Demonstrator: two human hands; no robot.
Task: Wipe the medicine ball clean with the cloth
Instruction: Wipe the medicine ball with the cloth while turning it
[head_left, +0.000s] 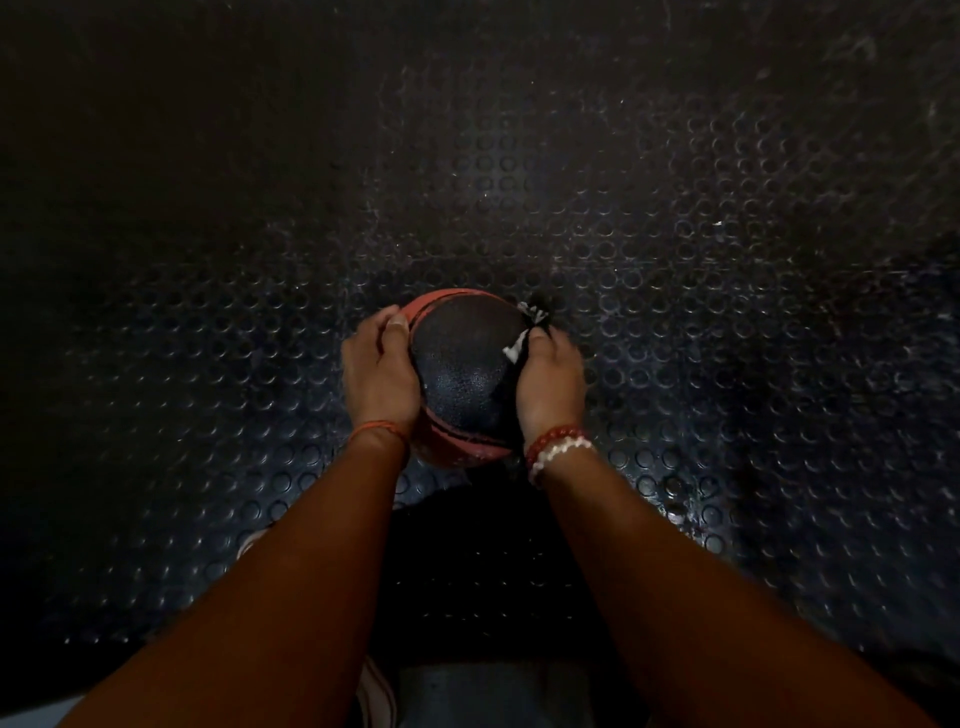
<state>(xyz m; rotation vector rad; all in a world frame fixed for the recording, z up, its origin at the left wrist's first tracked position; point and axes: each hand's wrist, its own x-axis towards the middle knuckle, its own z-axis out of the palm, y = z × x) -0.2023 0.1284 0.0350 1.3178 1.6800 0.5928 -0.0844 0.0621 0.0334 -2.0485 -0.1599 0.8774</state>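
Here the cloth (519, 344) lies between right hand (551, 384) and medicine ball (465, 371).

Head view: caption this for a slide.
Left hand grips a red-and-black medicine ball while right hand presses a dark cloth against its side.

A thin orange thread band (375, 430) is tied by the left hand (382, 366). By the right hand (551, 382) are two bead bracelets (563, 450) (one red, one white).

Dark studded rubber floor (675, 260), dimly lit.
Raised round studs cover it; whitish scuffs (852, 57) toward the far right corner; one small white speck (719, 223) right of centre; pale shoe (376, 691) at the near edge, details too dark to tell.
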